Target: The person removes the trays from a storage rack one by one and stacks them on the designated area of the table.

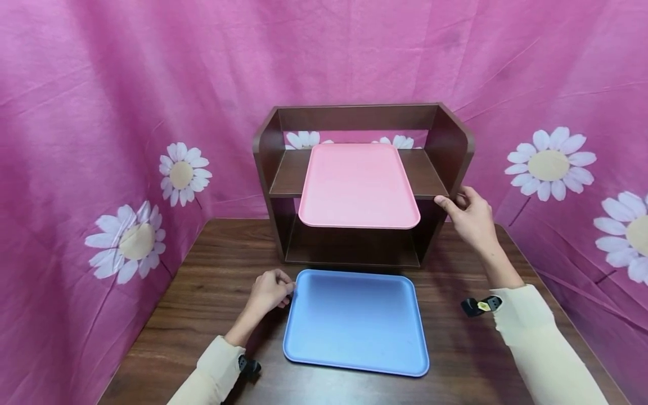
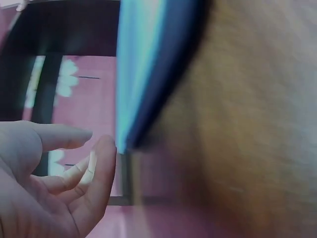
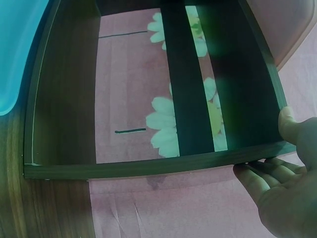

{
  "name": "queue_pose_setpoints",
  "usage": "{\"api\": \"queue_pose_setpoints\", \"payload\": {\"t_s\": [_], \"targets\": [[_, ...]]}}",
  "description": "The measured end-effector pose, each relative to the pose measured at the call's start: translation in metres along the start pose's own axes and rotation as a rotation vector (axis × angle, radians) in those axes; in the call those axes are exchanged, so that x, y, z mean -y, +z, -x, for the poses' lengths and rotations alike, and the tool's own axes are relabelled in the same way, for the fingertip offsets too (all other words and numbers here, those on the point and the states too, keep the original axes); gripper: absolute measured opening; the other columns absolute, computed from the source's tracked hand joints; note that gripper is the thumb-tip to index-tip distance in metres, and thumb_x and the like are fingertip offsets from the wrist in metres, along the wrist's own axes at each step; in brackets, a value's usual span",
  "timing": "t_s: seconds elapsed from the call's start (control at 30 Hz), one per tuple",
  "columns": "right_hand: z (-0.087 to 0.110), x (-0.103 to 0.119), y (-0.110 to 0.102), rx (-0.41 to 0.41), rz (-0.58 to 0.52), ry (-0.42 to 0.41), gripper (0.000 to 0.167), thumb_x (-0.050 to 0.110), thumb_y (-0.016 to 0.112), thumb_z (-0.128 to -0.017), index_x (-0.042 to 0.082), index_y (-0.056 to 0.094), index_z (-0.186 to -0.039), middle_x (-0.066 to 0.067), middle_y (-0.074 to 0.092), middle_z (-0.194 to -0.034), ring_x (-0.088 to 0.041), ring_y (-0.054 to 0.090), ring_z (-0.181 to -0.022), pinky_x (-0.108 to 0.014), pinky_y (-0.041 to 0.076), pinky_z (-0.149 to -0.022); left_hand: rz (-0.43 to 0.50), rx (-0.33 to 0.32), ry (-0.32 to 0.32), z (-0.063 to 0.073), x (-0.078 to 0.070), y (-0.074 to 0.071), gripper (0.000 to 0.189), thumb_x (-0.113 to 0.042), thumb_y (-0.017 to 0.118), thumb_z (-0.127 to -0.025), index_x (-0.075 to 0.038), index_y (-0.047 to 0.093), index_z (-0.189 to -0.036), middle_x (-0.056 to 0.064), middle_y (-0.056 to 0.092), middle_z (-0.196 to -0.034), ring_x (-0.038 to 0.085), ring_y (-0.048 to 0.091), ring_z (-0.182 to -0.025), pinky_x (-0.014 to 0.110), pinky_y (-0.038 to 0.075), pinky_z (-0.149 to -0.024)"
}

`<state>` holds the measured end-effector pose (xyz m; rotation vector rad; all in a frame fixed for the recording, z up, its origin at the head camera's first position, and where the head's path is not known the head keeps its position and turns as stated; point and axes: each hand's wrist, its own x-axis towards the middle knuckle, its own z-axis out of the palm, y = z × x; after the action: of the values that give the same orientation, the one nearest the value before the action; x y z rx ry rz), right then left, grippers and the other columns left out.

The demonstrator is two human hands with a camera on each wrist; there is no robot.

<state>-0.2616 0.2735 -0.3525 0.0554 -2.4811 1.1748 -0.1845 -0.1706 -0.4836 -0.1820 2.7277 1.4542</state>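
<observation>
A dark brown two-tier shelf [image 1: 458,140] stands at the back of the table. My right hand [image 1: 471,216] grips its right side, thumb on the front edge of the upper board and fingers behind the side panel, as the right wrist view also shows. A pink tray [image 1: 359,185] lies on the upper board, its near end jutting past the front. In front of the shelf lies a blue tray [image 1: 356,320]. My left hand [image 1: 270,291] is at its left edge, fingers loosely bent; in the left wrist view a fingertip [image 2: 105,144] is right at the tray's corner, with thumb and fingers apart.
The wood-grain table [image 1: 202,315] extends to both sides of the blue tray. Pink cloth [image 1: 152,84] with large white daisies hangs behind and along both sides. The shelf's lower tier [image 1: 349,247] sits beneath the pink tray.
</observation>
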Motion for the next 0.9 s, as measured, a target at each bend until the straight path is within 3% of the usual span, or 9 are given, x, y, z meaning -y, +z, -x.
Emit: {"api": "queue_pose_setpoints", "payload": {"t_s": [0.17, 0.3, 0.47, 0.7, 0.9], "targets": [[0.001, -0.001, 0.0, -0.007, -0.001, -0.001, 0.061, 0.047, 0.071, -0.102, 0.003, 0.061, -0.142, -0.024, 0.071, -0.132, 0.014, 0.054, -0.079, -0.011, 0.041, -0.073, 0.095, -0.022, 0.054, 0.002, -0.023, -0.008, 0.009, -0.003, 0.066, -0.091, -0.002, 0.075, -0.092, 0.011, 0.075, -0.071, 0.017, 0.071, -0.057, 0.04, 0.066, -0.059], [0.002, -0.001, 0.0, -0.014, 0.011, 0.001, 0.062, 0.049, 0.071, -0.101, 0.004, 0.061, -0.142, -0.023, 0.071, -0.132, 0.013, 0.054, -0.089, -0.012, 0.039, -0.079, 0.244, -0.023, 0.105, 0.008, -0.045, -0.013, 0.011, 0.0, 0.065, -0.094, 0.002, 0.076, -0.095, 0.019, 0.076, -0.08, 0.02, 0.074, -0.063, 0.038, 0.067, -0.063], [0.001, -0.002, 0.002, -0.017, 0.009, -0.008, 0.061, 0.047, 0.072, -0.101, 0.004, 0.061, -0.142, -0.023, 0.071, -0.132, 0.017, 0.052, -0.085, -0.012, 0.039, -0.077, 0.444, -0.008, 0.15, 0.017, -0.073, -0.016, 0.011, 0.001, 0.065, -0.099, 0.009, 0.071, -0.102, 0.017, 0.075, -0.08, 0.02, 0.075, -0.068, 0.035, 0.067, -0.067], [0.0, -0.003, 0.002, -0.031, 0.017, -0.013, 0.058, 0.046, 0.072, -0.101, 0.003, 0.063, -0.138, -0.023, 0.073, -0.127, 0.01, 0.052, -0.079, -0.015, 0.039, -0.075, 0.701, 0.1, 0.213, 0.029, -0.107, -0.015, 0.02, -0.002, 0.061, -0.104, 0.012, 0.064, -0.118, 0.021, 0.078, -0.096, 0.016, 0.079, -0.078, 0.033, 0.067, -0.079], [0.001, -0.002, 0.001, -0.022, 0.008, -0.014, 0.059, 0.046, 0.072, -0.101, 0.002, 0.062, -0.14, -0.024, 0.073, -0.128, 0.014, 0.052, -0.078, -0.014, 0.039, -0.076, 0.86, 0.186, 0.178, 0.033, -0.125, -0.011, 0.03, -0.007, 0.063, -0.104, 0.01, 0.059, -0.127, 0.026, 0.076, -0.118, 0.026, 0.079, -0.103, 0.039, 0.064, -0.096]]}}
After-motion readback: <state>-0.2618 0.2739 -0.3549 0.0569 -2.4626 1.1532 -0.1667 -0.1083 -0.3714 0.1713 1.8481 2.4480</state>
